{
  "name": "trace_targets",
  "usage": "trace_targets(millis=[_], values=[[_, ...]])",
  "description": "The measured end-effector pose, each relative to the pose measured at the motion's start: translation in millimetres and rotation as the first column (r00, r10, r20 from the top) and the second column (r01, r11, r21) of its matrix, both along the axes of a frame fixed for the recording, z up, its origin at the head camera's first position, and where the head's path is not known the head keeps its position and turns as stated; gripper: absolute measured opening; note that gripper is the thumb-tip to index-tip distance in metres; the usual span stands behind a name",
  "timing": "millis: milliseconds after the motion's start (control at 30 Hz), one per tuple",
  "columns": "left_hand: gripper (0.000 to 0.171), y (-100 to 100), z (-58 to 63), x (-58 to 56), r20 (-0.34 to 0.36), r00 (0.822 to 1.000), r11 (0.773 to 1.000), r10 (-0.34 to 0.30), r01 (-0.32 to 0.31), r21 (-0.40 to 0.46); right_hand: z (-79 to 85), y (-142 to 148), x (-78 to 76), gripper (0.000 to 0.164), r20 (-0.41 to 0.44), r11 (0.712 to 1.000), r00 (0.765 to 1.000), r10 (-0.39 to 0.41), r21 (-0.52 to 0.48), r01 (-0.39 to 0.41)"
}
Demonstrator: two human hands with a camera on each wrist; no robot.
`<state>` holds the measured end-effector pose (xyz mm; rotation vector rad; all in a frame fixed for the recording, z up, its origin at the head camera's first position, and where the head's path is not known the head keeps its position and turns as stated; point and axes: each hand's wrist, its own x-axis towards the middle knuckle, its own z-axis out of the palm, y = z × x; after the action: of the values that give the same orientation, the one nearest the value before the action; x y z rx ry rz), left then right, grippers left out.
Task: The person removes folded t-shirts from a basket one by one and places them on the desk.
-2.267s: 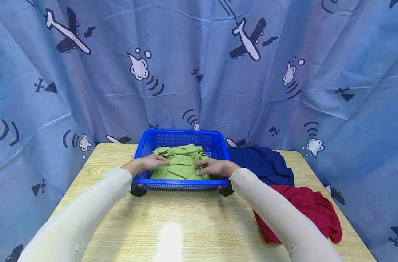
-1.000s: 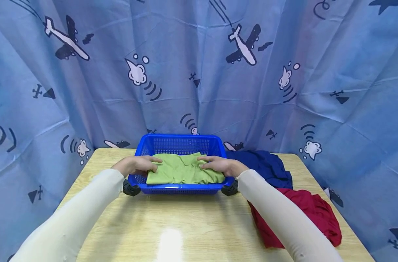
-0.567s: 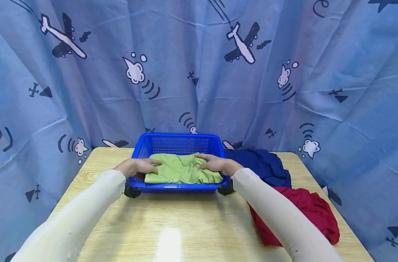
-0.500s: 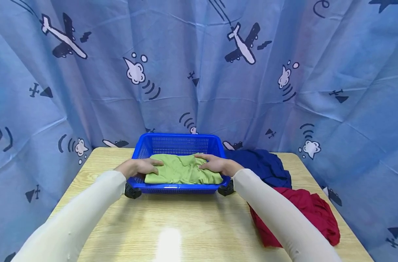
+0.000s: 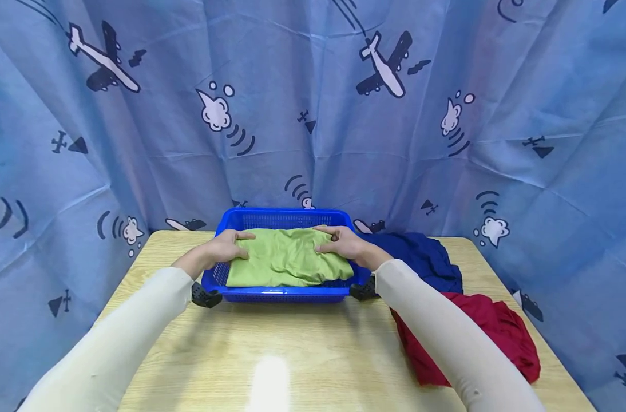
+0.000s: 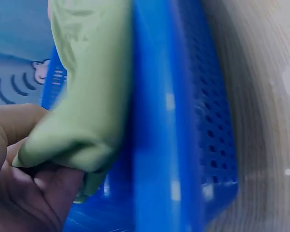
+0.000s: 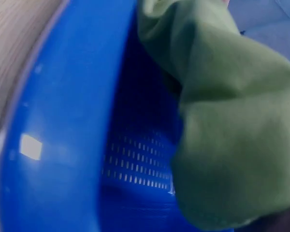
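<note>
A folded light green garment point(image 5: 282, 257) spans the blue plastic basket point(image 5: 287, 293), its underside raised off the basket floor in the right wrist view. My left hand point(image 5: 222, 246) grips its left end; the left wrist view shows the fingers point(image 6: 63, 186) tucked beneath the fabric. At the opposite end my right hand point(image 5: 346, 245) holds the garment, thumb on top and the other fingers partly hidden. In the right wrist view the green cloth point(image 7: 237, 125) bulges beside the basket's inner wall and covers most of that hand.
Dark blue cloth point(image 5: 421, 260) lies folded right of the basket. Nearer on that side is a crumpled red cloth point(image 5: 490, 332), partly under the right sleeve point(image 5: 436, 326). The wooden table point(image 5: 230, 355) ends at a blue curtain point(image 5: 272, 114) with airplane prints.
Earlier the garment lay in the basket with gathered edges on top; then it became a smoother, wider bundle. Since half a second ago both hands have risen slightly, lifting it.
</note>
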<state>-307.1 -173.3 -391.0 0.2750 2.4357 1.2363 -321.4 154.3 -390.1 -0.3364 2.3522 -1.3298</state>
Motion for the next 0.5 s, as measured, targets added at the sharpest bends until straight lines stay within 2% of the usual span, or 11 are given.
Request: trace_targets(millis=[133, 300, 500], values=[[0.070, -4, 7.4, 0.7, -0.036, 0.999, 0.996, 0.006, -0.003, 0.088, 7.7, 5, 0.8, 0.066, 0.002, 0.996, 1.000, -0.023, -0.085, 0.023], [0.072, -7, 17.6, 5.1, -0.014, 1.000, 0.985, 0.020, -0.017, 0.173, 16.1, 13, 1.5, 0.067, 0.017, 0.990, 0.999, -0.049, -0.128, 0.051], [0.072, -10, 30.4, 5.2, -0.023, 0.999, 0.983, 0.030, -0.025, 0.179, 24.5, 20, 0.6, 0.068, 0.006, 0.980, 0.999, -0.042, -0.193, 0.043]])
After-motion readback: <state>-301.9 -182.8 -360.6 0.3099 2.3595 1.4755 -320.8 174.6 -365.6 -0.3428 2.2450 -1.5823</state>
